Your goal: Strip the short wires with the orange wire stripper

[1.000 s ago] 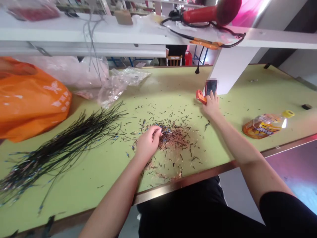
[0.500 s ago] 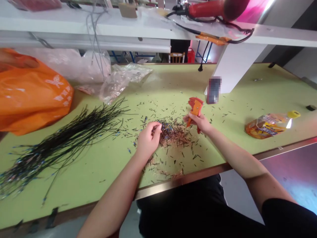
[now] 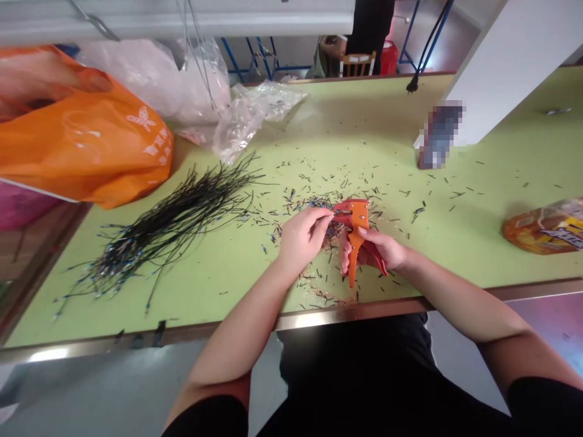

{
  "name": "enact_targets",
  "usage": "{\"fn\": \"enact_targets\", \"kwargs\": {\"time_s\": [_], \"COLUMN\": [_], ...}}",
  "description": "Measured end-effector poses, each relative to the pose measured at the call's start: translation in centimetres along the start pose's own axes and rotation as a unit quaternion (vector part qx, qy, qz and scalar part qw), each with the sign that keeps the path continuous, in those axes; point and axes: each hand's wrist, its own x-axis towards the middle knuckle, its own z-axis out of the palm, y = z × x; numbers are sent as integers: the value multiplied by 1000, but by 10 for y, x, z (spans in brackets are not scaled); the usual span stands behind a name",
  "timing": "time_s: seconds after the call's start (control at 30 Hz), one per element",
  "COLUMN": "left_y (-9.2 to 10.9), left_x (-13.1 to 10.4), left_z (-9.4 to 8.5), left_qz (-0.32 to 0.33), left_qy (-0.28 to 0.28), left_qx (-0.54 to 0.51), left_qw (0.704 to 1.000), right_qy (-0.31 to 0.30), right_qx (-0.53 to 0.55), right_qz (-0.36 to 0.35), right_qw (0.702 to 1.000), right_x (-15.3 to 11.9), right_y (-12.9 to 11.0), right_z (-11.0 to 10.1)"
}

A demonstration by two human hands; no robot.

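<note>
My right hand (image 3: 371, 249) is wrapped around the handles of an orange and red wire stripper (image 3: 359, 233), held upright with its head pointing left. At the stripper's jaws, my left hand (image 3: 307, 233) pinches a short dark wire (image 3: 341, 212); most of it is hidden by the fingers and the tool. Under both hands lies a pile of wire scraps (image 3: 337, 233), with black offcuts, blue bits and copper strands. To the left, a long bundle of black wires (image 3: 177, 218) with blue ends spreads over the green table (image 3: 200, 315).
An orange bag (image 3: 118, 158) and crumpled clear plastic (image 3: 246, 115) lie at the back left. A phone (image 3: 439, 136) leans against a white post (image 3: 501, 79). A bottle with orange contents (image 3: 546, 227) lies at the right. A plug (image 3: 412, 84) hangs on its cable. Someone sits beyond the table.
The wire stripper has come left and nearer to me, turning so its jaws meet my left fingertips. My view has tilted down and shifted left.
</note>
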Motion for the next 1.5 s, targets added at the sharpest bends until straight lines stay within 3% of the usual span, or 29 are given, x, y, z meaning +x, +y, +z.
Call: {"fn": "enact_targets", "kwargs": {"time_s": [0.27,0.7,0.9,1.0,1.17,1.37,1.47,1.5], "left_y": [1,-1,-1,-2,-5,-10,-32,-43], "left_x": [3,0,4,5,6,6,11,14], "left_z": [-6,-6,-7,-9,-15,-15,-34,-44], "left_qz": [53,-1,9,23,38,31,-6,-41], "left_qy": [-6,5,-108,-127,-113,-77,3,67], "left_qx": [55,47,135,177,212,226,198,195], "left_qw": [997,999,985,976,970,971,980,978], "right_qy": [15,91,144,157,174,110,111,135], "right_qx": [-3,-52,-82,-90,-59,-55,-79,-87], "right_qz": [-6,-44,-73,-82,-80,-115,-197,-251], "right_qw": [1000,994,983,980,980,986,971,955], "right_x": [-3,1,3,4,5,2,-12,-19], "right_y": [-2,4,12,17,17,15,1,-7], "right_z": [1,13,21,22,23,30,32,32]}}
